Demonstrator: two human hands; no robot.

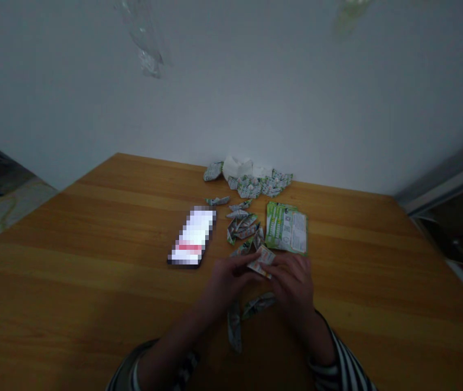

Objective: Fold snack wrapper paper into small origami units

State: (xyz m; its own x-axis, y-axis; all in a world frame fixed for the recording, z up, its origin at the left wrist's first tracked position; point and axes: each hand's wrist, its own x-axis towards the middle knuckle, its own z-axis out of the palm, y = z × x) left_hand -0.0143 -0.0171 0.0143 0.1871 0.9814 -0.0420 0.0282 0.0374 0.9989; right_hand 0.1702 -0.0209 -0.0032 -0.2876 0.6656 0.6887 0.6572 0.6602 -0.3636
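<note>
Both my hands meet over the wooden table (pixel 72 260) and pinch one small folded piece of printed paper (pixel 261 260) between them. My left hand (pixel 225 282) grips its left side with closed fingers. My right hand (pixel 294 282) holds its right side, fingers curled. Two folded paper shapes (pixel 237 320) lie on the table just below my hands, between my wrists. Several more folded paper shapes (pixel 242 225) lie in a loose row just beyond my fingers.
A lit phone (pixel 193 237) lies face up to the left of the paper row. A stack of green and white printed sheets (pixel 287 228) lies to the right. A heap of folded papers (pixel 251 182) sits against the white wall.
</note>
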